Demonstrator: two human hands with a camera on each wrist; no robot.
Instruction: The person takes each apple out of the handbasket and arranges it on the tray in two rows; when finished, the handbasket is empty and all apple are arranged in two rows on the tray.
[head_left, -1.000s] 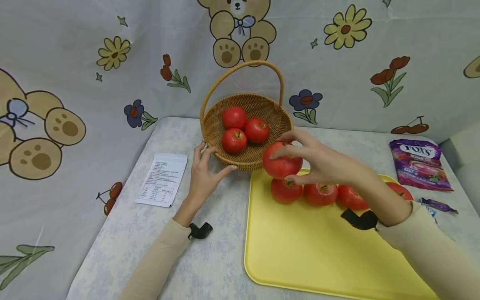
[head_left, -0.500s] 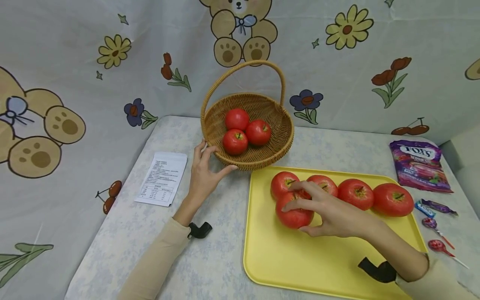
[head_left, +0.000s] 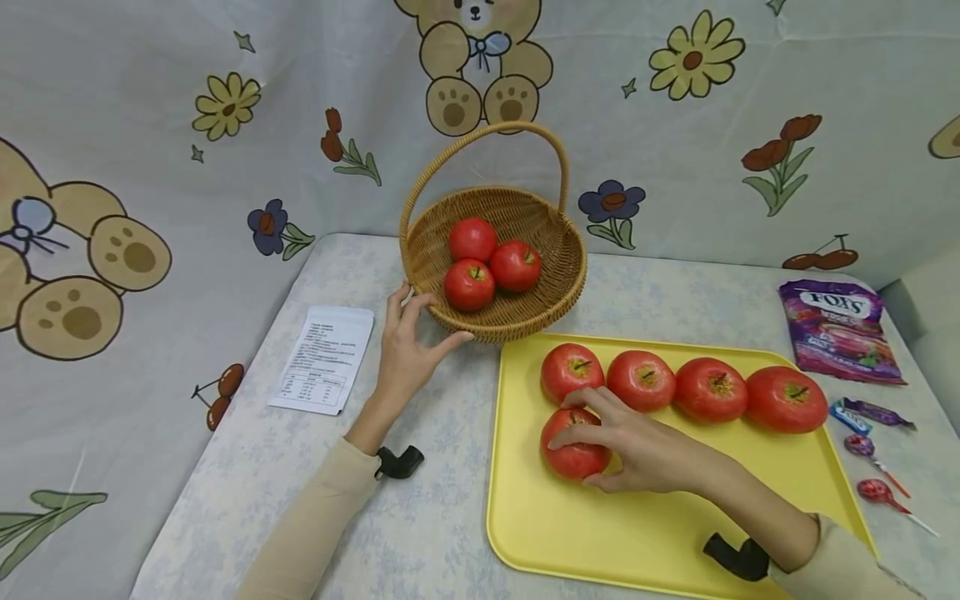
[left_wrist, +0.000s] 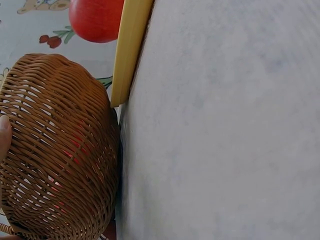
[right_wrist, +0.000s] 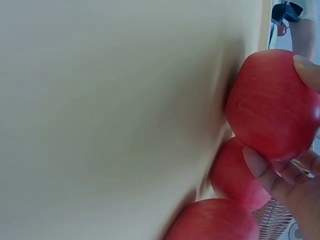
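The counter (head_left: pixel 420 517) has a pale cloth on it, and a big cloth with bears and flowers hangs behind it. A yellow tray (head_left: pixel 645 533) lies on the right part of the counter. Just behind the tray's left corner stands a brown woven basket (head_left: pixel 558 275) with a tall handle. Three red apples (head_left: pixel 487 265) sit together inside the basket.

On the tray, four more apples (head_left: pixel 678 385) sit in a row along the far edge. A fifth apple (head_left: pixel 572 448) sits on the tray just in front of the leftmost one in the row. The right hand (head_left: pixel 633 446) is wrapped around this fifth apple, with fingers curled over its top and the thumb under its near side. The left hand (head_left: pixel 405 350) rests on the counter with loose fingers touching the outside of the basket.

A purple candy bag (head_left: pixel 838 329) lies to the right of the tray. A white paper (head_left: pixel 326 358) with small print lies left of the left hand. A few small wrapped sweets and lollipops (head_left: pixel 873 454) lie near the tray's right edge.
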